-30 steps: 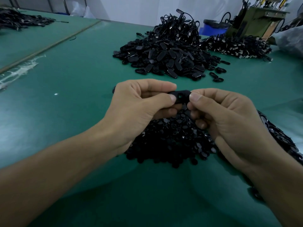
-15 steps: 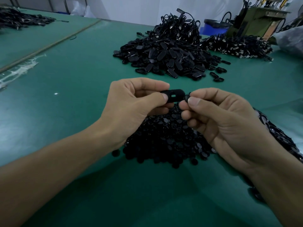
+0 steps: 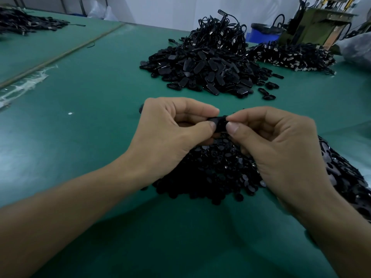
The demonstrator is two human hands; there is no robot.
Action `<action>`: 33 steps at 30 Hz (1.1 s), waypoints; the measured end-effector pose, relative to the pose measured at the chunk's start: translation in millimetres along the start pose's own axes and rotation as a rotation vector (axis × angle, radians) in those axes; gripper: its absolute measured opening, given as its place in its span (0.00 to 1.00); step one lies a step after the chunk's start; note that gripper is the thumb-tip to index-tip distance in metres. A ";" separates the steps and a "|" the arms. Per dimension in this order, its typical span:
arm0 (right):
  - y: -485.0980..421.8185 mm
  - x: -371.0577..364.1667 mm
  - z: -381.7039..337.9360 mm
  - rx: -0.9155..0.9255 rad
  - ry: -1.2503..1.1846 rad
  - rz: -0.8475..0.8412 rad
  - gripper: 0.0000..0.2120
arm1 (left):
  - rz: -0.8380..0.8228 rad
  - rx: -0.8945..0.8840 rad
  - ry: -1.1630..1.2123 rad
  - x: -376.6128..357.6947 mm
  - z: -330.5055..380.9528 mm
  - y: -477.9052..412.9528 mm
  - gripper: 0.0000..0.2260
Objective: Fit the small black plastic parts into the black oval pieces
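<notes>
Change since half a second ago: the gap between the two hands has closed; the slot of the oval piece, then in plain sight, is now covered by fingertips

- Left hand (image 3: 170, 137): thumb and forefinger pinch the left end of the oval piece (image 3: 219, 122); other fingers curled beneath
- Right hand (image 3: 281, 149): thumb and forefinger pinch the right end of the same piece, tips almost meeting the left thumb; whether a small part sits under them cannot be told
- Oval piece: black, held level in the air between both hands, only a short middle stretch showing
- Heap of small parts (image 3: 210, 173): black, directly under both hands, running on beneath the right wrist
- Dark heap (image 3: 345, 177): along the outer side of the right forearm, items too blurred to tell
- Heap of oval pieces (image 3: 200, 71): beyond the fingertips, well apart from them
- Tangle of black cords (image 3: 220, 31): on the back of that heap
- Further black heap (image 3: 291, 55): beyond the right hand
- Blue bin (image 3: 261, 34) and green machine (image 3: 313, 27): behind that heap
- Table (image 3: 90, 87): green top, with a white speck (image 3: 70, 113) left of the left hand
</notes>
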State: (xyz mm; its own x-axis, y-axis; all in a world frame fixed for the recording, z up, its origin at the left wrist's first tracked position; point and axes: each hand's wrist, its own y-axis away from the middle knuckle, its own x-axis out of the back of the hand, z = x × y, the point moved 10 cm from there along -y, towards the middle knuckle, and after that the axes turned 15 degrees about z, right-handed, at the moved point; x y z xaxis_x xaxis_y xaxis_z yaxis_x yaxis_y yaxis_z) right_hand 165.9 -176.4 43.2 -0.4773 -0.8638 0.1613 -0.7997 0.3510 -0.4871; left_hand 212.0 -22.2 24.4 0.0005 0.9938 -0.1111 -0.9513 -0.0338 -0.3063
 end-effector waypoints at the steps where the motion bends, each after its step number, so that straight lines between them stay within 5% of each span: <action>1: -0.2 0.6 0.0 0.010 0.019 0.004 0.07 | -0.005 0.002 0.002 -0.7 0.3 0.4 0.10; 18: -0.4 1.3 -12.0 0.122 0.158 0.007 0.08 | -0.041 -0.054 -0.023 -6.0 1.7 3.5 0.12; 33: 4.0 -2.7 2.6 0.029 0.166 0.032 0.09 | 0.011 -0.183 -0.167 -3.9 -2.0 5.1 0.10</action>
State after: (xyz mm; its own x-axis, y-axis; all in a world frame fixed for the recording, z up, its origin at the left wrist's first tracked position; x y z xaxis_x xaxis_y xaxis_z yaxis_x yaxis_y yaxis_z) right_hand 165.0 -173.7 38.5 -0.5580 -0.7798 0.2837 -0.7733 0.3646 -0.5188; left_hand 207.8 -26.5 21.3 -0.0752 0.9964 0.0380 -0.8794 -0.0483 -0.4735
